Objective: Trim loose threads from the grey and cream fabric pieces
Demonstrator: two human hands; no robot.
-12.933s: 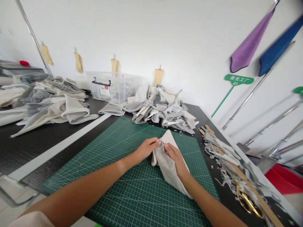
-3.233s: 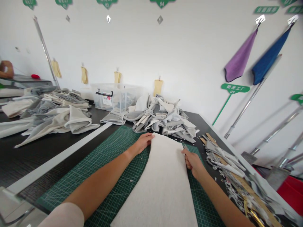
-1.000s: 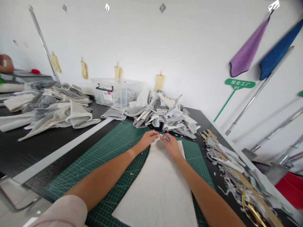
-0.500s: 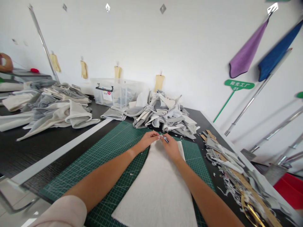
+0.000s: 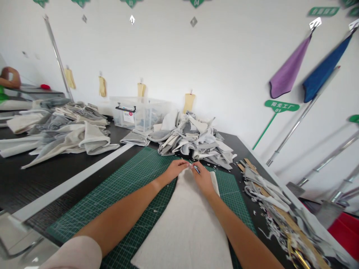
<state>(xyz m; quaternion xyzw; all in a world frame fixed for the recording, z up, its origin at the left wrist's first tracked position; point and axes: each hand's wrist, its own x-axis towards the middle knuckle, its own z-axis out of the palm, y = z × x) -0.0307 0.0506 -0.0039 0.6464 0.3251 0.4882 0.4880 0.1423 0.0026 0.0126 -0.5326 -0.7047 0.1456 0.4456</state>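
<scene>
A piece of off-white fabric (image 5: 190,220) lies lengthwise over the green cutting mat (image 5: 120,186), wide at my side and narrow at the far end. At that narrow end my left hand (image 5: 177,167) is closed, thumb and fingers pinching the fabric's edge. Close beside it, almost fingertip to fingertip, my right hand (image 5: 201,177) is closed round a small slim tool (image 5: 196,169), dark blue and pale; its kind is too small to make out. The fingers partly hide the edge between the hands.
Behind the mat rises a heap of grey and white fabric pieces (image 5: 193,134), near a clear plastic box (image 5: 140,116). More folded fabric (image 5: 67,127) covers the left of the table. At right lie scraps (image 5: 266,186), a wooden strip (image 5: 305,231) and gold-handled scissors (image 5: 298,257).
The view has tipped slightly upward, showing more of the wall signs. Both hands keep their pinch at the fabric's far end, with only a slight shift of the fingers.
</scene>
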